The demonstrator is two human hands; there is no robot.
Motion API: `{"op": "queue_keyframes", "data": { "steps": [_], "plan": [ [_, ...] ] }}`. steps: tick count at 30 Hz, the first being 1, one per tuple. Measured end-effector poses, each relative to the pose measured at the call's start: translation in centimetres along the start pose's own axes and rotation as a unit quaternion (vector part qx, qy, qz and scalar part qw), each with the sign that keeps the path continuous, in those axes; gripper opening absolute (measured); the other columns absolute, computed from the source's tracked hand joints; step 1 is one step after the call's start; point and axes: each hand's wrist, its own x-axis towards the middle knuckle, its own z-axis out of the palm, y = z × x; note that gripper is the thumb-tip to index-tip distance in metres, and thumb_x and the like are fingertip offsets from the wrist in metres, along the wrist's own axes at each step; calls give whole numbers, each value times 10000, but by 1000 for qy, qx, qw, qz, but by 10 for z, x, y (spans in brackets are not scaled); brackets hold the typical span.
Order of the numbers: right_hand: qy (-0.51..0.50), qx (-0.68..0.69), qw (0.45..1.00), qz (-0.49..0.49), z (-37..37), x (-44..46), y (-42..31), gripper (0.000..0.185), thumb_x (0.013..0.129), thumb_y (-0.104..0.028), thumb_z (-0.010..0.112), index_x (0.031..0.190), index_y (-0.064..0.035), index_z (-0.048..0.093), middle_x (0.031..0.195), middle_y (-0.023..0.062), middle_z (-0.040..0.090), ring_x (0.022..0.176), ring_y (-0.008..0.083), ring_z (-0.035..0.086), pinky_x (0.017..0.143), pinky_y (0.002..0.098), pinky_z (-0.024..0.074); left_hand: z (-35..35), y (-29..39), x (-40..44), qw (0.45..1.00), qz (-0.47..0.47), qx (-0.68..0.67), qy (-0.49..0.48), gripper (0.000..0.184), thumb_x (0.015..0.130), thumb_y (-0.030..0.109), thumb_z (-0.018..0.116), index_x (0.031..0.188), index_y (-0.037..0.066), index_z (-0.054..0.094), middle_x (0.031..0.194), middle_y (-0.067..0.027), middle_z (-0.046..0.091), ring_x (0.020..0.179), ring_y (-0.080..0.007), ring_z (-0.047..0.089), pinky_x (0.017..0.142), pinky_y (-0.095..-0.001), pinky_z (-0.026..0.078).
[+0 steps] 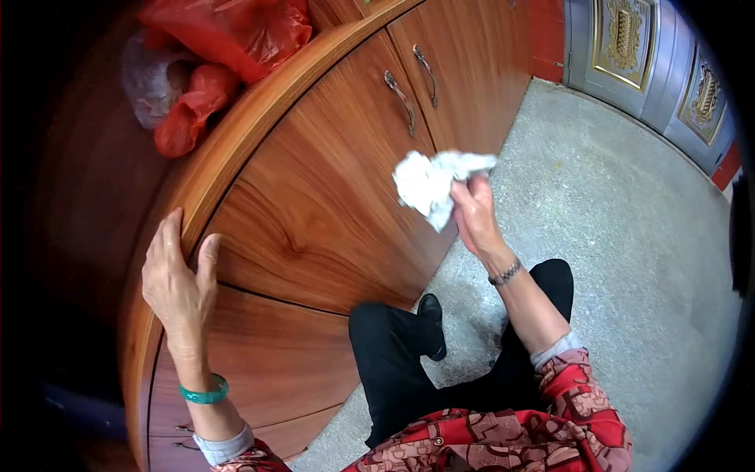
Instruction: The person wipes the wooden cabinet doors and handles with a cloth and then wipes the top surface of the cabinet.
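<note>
My right hand [476,219] is closed on a crumpled white cloth [429,182], pinching it by its right side. Loose folds of the cloth hang out in front of the wooden cabinet doors [314,189], and I cannot tell whether it touches them. At the left, my left hand [174,275] rests on the edge of the cabinet top [228,157], holding nothing. Its fingers are stretched out and the thumb stands apart. Two ornate metal handles [401,102] are fixed to the doors, beyond the cloth.
Red plastic bags [236,35] and a clear plastic bag [149,82] lie on the cabinet top. Below is a grey speckled floor [629,236], where my bent legs [393,346] are close to the cabinet. Silver panelled doors [661,71] stand at the far right.
</note>
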Motion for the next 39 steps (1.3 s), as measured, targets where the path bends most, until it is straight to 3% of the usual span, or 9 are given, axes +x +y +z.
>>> {"op": "queue_keyframes", "data": {
  "steps": [5,8,11,18,22,28,33,36,39],
  "plan": [
    [-27,-35,965,-258,95,65,-52,606,799,-20,576,1360,-70,350,1165,104,531,1105,232,516,943,401,449,-5,13,0,991,5,104,86,474,862,447,586,1122,51,594,1016,-112,655,896,-266,627,757,-357,481],
    [39,-324,885,-331,147,66,-45,628,799,-52,618,1362,-117,348,1304,207,380,1144,347,481,956,436,451,-6,15,-3,988,5,114,100,456,880,441,564,1112,50,603,1014,-113,657,879,-265,628,751,-356,479],
    [-15,-310,849,-428,183,24,-28,539,772,-61,605,1297,-100,494,1344,241,310,1259,454,325,1073,509,275,-10,18,-1,988,4,117,104,426,899,414,545,1104,47,613,1018,-118,659,881,-266,630,751,-356,479],
    [-168,-416,674,-587,176,-6,-9,313,775,-266,680,1080,-252,611,1300,51,474,1240,284,413,983,488,422,-9,13,-2,990,-1,93,106,402,905,377,551,1116,42,618,1028,-126,661,902,-276,632,761,-360,474],
    [-8,-390,732,-559,154,73,-27,439,657,-225,781,1070,-211,633,1235,130,493,1121,326,492,905,424,479,-7,10,-2,986,6,92,141,371,923,369,527,1108,61,623,983,-124,666,855,-288,631,732,-368,472],
    [61,-417,838,-347,129,108,-46,551,738,-56,587,1275,-75,465,1291,328,329,1148,455,433,986,444,382,-7,12,-2,987,3,100,125,397,898,387,560,1086,44,625,1018,-118,665,895,-261,637,764,-354,471],
    [-43,-419,802,-425,176,29,-37,652,711,-130,625,1319,2,430,1372,315,194,1255,484,306,1068,481,283,-7,11,-2,986,9,97,138,352,920,350,536,1089,54,622,993,-117,667,862,-273,628,733,-356,468],
    [-162,-370,804,-437,199,-28,-11,547,757,-226,664,1279,-157,513,1380,231,276,1298,492,260,1078,559,278,-8,10,0,987,10,96,131,352,919,345,535,1101,55,616,1009,-117,664,873,-273,627,739,-355,467],
    [-246,-410,694,-538,196,-40,3,351,793,-230,657,1136,-253,584,1331,98,408,1293,371,349,1078,554,288,-6,7,-1,991,9,76,114,363,909,340,544,1119,51,605,1045,-117,656,909,-273,625,760,-357,466]
  ]
}}
